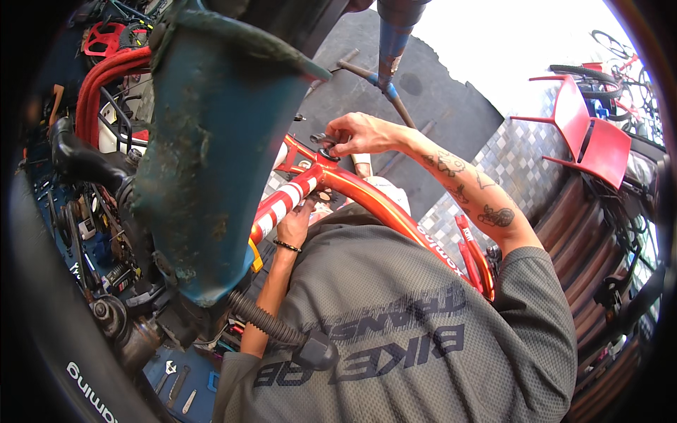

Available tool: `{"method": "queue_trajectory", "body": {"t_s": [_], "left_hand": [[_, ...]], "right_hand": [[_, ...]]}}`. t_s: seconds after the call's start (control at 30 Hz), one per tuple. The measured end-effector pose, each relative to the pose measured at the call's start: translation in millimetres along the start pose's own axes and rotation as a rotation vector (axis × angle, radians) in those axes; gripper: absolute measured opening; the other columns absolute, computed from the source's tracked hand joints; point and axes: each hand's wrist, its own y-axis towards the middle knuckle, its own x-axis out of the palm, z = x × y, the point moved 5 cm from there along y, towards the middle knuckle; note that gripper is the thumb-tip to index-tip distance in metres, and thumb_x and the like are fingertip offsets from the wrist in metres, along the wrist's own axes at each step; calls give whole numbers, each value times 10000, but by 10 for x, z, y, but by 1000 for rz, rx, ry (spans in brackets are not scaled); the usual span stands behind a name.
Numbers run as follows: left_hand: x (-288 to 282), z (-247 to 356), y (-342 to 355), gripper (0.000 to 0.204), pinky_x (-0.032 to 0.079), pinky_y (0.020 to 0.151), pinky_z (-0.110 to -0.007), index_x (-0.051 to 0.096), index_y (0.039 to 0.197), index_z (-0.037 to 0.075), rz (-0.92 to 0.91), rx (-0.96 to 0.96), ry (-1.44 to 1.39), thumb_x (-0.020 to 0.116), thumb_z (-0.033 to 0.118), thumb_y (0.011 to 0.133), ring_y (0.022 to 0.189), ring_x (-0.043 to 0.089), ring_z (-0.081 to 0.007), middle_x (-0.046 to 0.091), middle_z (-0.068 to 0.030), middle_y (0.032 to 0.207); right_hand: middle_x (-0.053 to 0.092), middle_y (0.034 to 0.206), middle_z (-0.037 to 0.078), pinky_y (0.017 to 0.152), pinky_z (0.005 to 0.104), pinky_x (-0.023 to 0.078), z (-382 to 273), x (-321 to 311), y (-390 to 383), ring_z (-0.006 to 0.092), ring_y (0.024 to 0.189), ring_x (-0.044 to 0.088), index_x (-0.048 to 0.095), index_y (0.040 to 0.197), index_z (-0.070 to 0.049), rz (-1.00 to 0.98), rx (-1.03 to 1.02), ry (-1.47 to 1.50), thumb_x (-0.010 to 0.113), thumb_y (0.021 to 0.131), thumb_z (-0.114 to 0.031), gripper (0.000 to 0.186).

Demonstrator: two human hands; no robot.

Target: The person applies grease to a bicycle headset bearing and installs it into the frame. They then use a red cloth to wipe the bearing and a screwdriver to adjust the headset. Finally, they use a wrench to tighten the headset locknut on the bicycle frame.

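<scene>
Nearest the viewer, a worn teal metal piece (211, 141) fills the left-centre and masks part of the orange bicycle frame (368, 195), and a ribbed black rod (262, 319) crosses in front of the left forearm; clearance on that side should be checked before any elbow movement. Beyond these, the left hand (296, 223) is at the underside of the white-striped tube (281, 204), close to a dark toothed part (325, 198); its fingers are partly hidden, so whether it grips or merely steadies cannot be told. The frame lies ahead of the torso, its tube joint roughly between the two hands. Farther out, the right hand (361, 133) has its fingers curled, pinching a small dark piece (319, 139) just above the black ring (328, 154) at that joint. The step is judged to be hand work on a small fitting at this joint. Recommended practice: brace the tube firmly from below, hold the piece square to the ring, apply light finger pressure first, and stop if it binds or tilts. Fingers should be clear of the teeth. Farthest off, a red chair (608, 151) presents no obstruction.
</scene>
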Motion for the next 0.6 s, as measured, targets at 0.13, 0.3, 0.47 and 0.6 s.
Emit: {"method": "queue_trajectory", "body": {"t_s": [0.13,0.3,0.47,0.6], "left_hand": [[-10,2,-2,266,644,799,-320,654,1287,-64,-82,153,129,622,8,1033,1019,724,-178,743,-113,1121],[36,-105,-35,249,628,789,-309,685,1259,-60,-38,128,-86,610,23,1036,968,728,-155,764,-100,1090],[23,-32,-36,254,591,771,-304,733,1223,-22,29,172,96,644,79,1007,905,730,-164,791,-81,1050],[10,-35,-55,261,599,784,-303,733,1234,-11,80,39,6,649,92,1009,898,730,-151,791,-84,1050]], "right_hand": [[768,862,116,763,364,558,14,9,64,201,826,732,737,976,8,-39,73,0,746,885,-340,359],[746,788,88,644,331,552,56,51,91,163,725,706,761,928,21,-87,297,83,744,870,-382,408],[725,739,82,612,309,547,-115,-6,33,158,668,687,788,855,35,-37,267,53,737,820,-398,437],[717,753,91,660,335,537,-190,-3,45,182,715,691,780,879,40,-106,299,-15,742,805,-413,461]]}}
